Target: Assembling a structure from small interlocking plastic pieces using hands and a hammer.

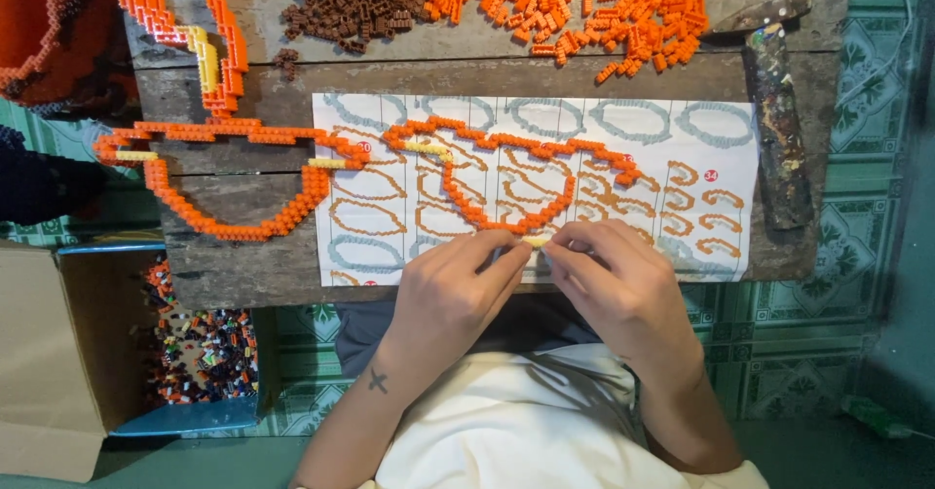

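Head view: both hands' fingers (506,255) pinch yellow piece (536,241); pattern sheet (701,138) beneath.

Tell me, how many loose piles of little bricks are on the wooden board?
2. A brown pile sits at the board's top middle, and a bigger orange pile lies right beside it. More mixed bricks fill the cardboard box on the floor, partly hidden.

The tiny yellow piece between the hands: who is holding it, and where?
Both hands pinch the small pale yellow plastic piece: the left hand grips its left end, the right hand its right end, with fingertips, above the printed paper pattern sheet.
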